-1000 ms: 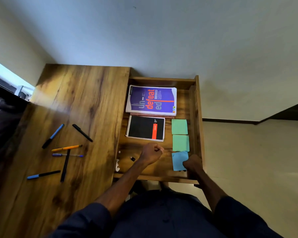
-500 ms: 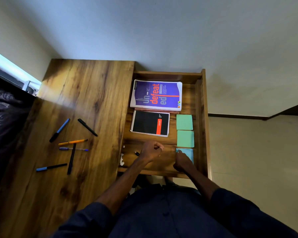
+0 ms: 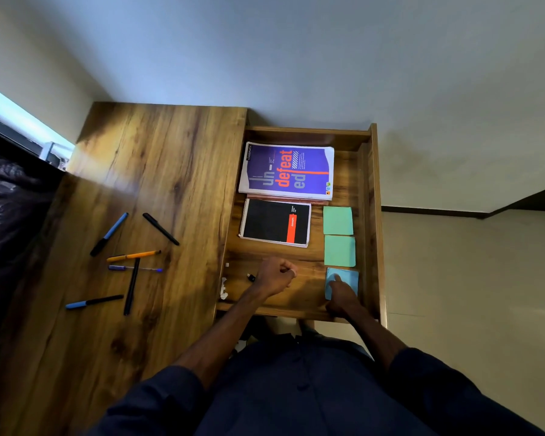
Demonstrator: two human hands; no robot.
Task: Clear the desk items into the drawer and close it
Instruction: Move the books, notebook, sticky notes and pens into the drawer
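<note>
The wooden drawer (image 3: 373, 215) stands pulled open to the right of the desk (image 3: 158, 171). Inside lie a purple book (image 3: 287, 171), a black notebook (image 3: 274, 223), two green sticky pads (image 3: 339, 236) and a blue sticky pad (image 3: 348, 278). My right hand (image 3: 343, 297) rests on the blue pad with a finger pointing onto it. My left hand (image 3: 276, 275) hovers as a fist over the drawer's front middle, holding nothing that I can see. Several pens (image 3: 129, 262) lie scattered on the desk's left part.
A small black object (image 3: 250, 277) and white scraps (image 3: 223, 287) sit at the drawer's left front. A dark bag (image 3: 10, 209) borders the desk on the left. The wall is behind, and pale floor lies to the right.
My right hand has slid over the blue pad, now with a finger stretched onto it. The left fist has stayed in place. The view has shifted slightly.
</note>
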